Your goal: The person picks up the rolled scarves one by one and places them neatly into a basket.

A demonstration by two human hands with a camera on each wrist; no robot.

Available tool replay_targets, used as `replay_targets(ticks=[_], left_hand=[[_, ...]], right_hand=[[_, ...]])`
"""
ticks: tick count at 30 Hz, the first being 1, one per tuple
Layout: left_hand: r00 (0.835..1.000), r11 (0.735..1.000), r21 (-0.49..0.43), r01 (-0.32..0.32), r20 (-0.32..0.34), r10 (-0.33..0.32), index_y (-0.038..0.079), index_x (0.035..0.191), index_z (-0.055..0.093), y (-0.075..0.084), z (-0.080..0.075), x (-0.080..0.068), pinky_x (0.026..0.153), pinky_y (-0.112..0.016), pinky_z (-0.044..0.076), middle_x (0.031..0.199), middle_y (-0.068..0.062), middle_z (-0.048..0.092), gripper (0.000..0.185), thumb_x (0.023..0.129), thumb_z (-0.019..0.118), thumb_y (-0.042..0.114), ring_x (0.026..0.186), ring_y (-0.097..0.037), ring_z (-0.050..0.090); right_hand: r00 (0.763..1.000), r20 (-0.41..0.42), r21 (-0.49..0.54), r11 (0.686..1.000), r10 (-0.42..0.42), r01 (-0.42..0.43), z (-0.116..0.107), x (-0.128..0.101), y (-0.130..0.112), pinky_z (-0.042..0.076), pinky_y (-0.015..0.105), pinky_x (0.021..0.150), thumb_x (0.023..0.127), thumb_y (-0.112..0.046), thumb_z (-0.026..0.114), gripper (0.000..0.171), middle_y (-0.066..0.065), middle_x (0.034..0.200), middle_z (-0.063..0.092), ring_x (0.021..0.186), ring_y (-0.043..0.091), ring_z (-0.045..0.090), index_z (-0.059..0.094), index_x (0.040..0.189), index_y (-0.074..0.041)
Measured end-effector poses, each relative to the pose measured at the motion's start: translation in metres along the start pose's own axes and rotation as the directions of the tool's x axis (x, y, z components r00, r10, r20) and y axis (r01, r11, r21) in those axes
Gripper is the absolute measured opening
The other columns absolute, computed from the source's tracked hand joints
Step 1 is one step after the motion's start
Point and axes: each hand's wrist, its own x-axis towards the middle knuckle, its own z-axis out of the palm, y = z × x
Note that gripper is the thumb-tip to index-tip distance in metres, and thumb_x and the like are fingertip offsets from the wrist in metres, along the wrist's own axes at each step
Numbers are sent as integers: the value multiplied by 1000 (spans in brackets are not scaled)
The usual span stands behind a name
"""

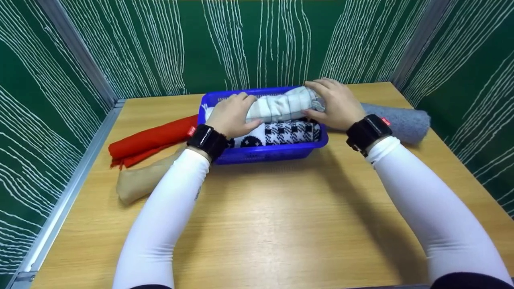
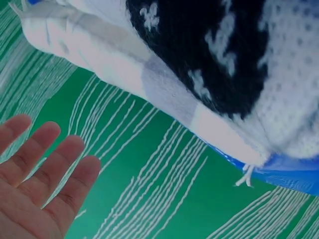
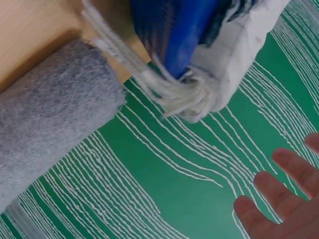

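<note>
Red scarf [image 1: 150,140] and tan roll [image 1: 138,182] at left, soft, limp. Left hand [image 1: 231,116] and right hand [image 1: 339,104], fingers spread, flat on the white roll [image 1: 281,106] in the basket [image 1: 265,152]. Could spring loose if pressed unevenly. Fuzzy grey roll [image 1: 401,120] rightmost.

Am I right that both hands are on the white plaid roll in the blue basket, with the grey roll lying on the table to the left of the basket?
Not quite. The grey roll lies to the right of the blue basket, as the head view shows; the red cloth is on the left. The rest holds: left hand and right hand rest on the white plaid roll.
</note>
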Motion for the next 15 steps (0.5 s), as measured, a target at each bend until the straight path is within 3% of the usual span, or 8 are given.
replay_targets(ticks=[5, 15], left_hand=[[1000, 1000, 16, -4, 18, 4, 4, 156, 53, 3, 2, 1, 120, -49, 50, 151, -18, 61, 69, 104, 69, 47, 139, -36, 60], [999, 999, 34, -30, 36, 29, 4, 157, 51, 11, 6, 3, 121, -51, 49, 154, -19, 59, 71, 104, 68, 48, 143, -37, 58]], right_hand=[[1000, -1, -4, 1000, 9, -9, 0, -4, 8, 29, 69, 129, 93, -28, 86, 78, 28, 161, 52, 154, 51, 42, 51, 159, -4], [999, 14, 4, 999, 42, -42, -5, -14, 21, 28, 70, 129, 94, -30, 85, 81, 27, 162, 50, 155, 51, 40, 47, 162, -5]])
